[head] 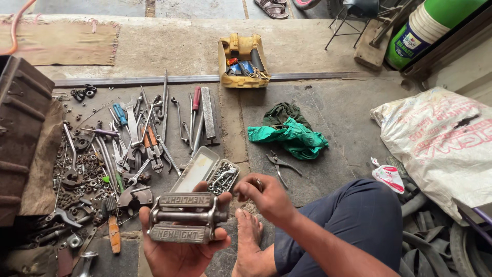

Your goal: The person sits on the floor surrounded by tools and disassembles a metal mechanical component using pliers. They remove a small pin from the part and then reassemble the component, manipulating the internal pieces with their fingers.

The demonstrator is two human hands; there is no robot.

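left hand (pixel 177 246) cradling bicycle pedal (pixel 185 217), right hand (pixel 266 197) pinching small ring-like part (pixel 259 183), open parts box (pixel 206 173) just beyond

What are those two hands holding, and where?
Left hand cradles a bicycle pedal from beneath, in its palm. Right hand pinches a small ring-like metal part at the fingertips.

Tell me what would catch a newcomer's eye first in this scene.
First, the grey bicycle pedal lying in the left hand at bottom centre, while the right hand beside it pinches a small metal ring. Next, the spread of wrenches, pliers and nuts covering the floor at left. Then the bright green cloth crumpled mid-floor, with the yellow tool tray beyond it.
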